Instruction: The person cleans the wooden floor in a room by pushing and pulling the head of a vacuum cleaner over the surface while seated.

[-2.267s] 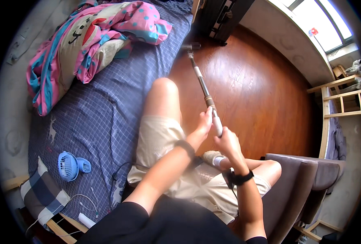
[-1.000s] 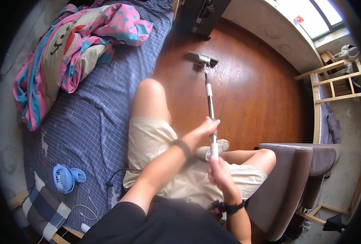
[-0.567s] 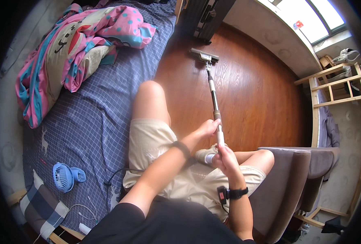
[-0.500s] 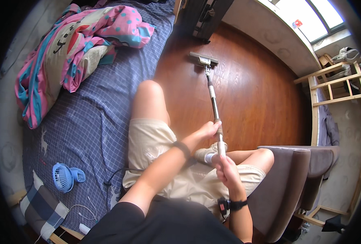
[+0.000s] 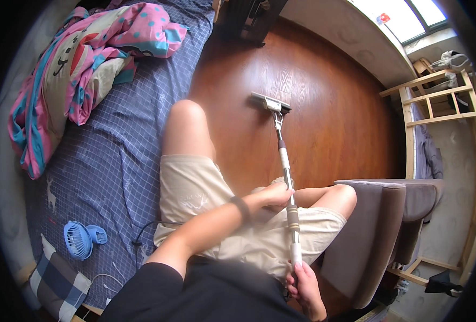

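Note:
A squeeze mop [image 5: 284,155] with a white and grey pole runs from my lap out over the floor. My left hand [image 5: 277,193] is closed round the middle of the pole, above its brown-grey sleeve. Lower down, close to my body, my right hand [image 5: 304,284] grips the white end of the handle. The mop's flat head [image 5: 271,103] rests on the reddish-brown wooden floor [image 5: 334,123], slanted, with a white clamp on top. My knees are spread on either side of the pole.
A bed with a blue checked sheet [image 5: 136,134] lies left, bearing a pink and blue blanket [image 5: 79,70] and a blue fan [image 5: 79,239]. Grey upholstered chairs [image 5: 362,236] stand close on my right. Beyond them is a wooden frame [image 5: 436,110]; a dark cabinet [image 5: 248,21] stands ahead.
The mop has been drawn back toward me, its head sliding nearer over the floor. My right hand has dropped toward my body with the handle. My left hand has come slightly lower.

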The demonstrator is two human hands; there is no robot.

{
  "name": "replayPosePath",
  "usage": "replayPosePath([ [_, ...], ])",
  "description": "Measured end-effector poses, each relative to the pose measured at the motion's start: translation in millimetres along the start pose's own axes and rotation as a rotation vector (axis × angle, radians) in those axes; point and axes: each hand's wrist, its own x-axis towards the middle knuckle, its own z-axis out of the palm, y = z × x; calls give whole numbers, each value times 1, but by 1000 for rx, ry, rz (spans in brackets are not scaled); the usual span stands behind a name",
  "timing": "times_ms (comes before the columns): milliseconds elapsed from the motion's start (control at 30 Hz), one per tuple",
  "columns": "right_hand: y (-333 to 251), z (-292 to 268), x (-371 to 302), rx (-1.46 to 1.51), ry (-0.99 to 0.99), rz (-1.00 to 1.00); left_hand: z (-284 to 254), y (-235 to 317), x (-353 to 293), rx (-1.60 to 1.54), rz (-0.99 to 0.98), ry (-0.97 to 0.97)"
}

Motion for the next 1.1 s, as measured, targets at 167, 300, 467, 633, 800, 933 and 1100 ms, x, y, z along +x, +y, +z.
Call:
replayPosePath([
  [167, -33, 28, 41, 20, -5, -50, -14, 14, 9, -88, -31, 127],
  [300, -56, 45, 74, -31, -37, -121, -24, 9, 15, -173, 53, 293],
  [467, -99, 60, 131, 6, -108, -269, -39, 12, 24, -403, 183, 385],
  [633, -167, 65, 196, 50, -44, -299, -51, 7, 34, -720, 324, 235],
  [800, -240, 57, 229, -83, -88, -364, -61, 22, 13, -455, 154, 452],
  [933, -235, 55, 244, -83, -76, -358, -66, 24, 4, -352, 139, 434],
  [1100, -158, 53, 230, 55, -103, -228, -74, 26, -3, -269, 85, 357],
])
